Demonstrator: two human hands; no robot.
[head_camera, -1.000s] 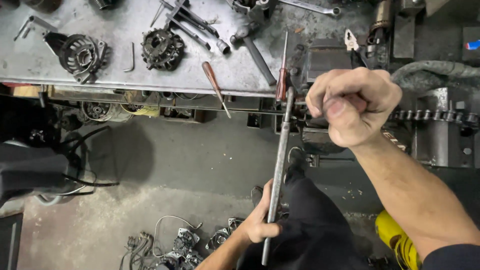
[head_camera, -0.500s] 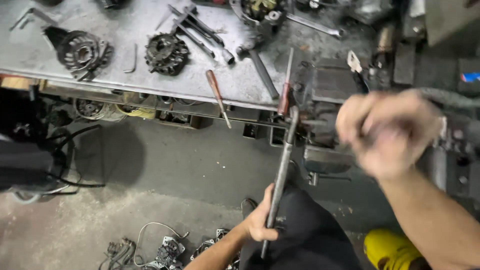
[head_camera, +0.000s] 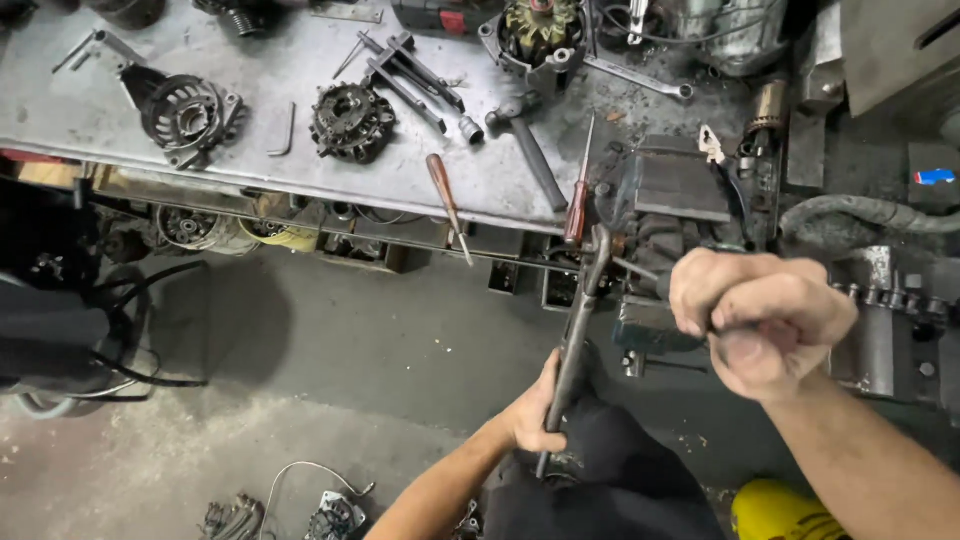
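Observation:
My left hand (head_camera: 537, 412) grips the lower part of a long steel bar (head_camera: 578, 330) that runs up to the front of a dark bench vise (head_camera: 668, 200). My right hand (head_camera: 760, 315) is clenched in a fist just right of the vise front, at the end of a thin rod (head_camera: 632, 268); what it holds is hidden by the fingers. A red-handled screwdriver (head_camera: 578, 195) lies on the workbench (head_camera: 260, 70) edge above the bar. My dark trouser leg (head_camera: 620, 480) is under both hands.
The metal bench carries alternator housings (head_camera: 185, 110), a rotor part (head_camera: 350, 120), a wooden-handled screwdriver (head_camera: 443, 190), a hammer (head_camera: 530, 145), wrenches and a puller. A chain (head_camera: 890, 295) and grey machine sit at right. Alternator parts (head_camera: 330, 515) lie on the concrete floor; a yellow object (head_camera: 775, 510) is at the bottom right.
My right fist has swung from up by the vise top down and to the right. The view shifted so the bench sits lower. My left hand stays on the bar.

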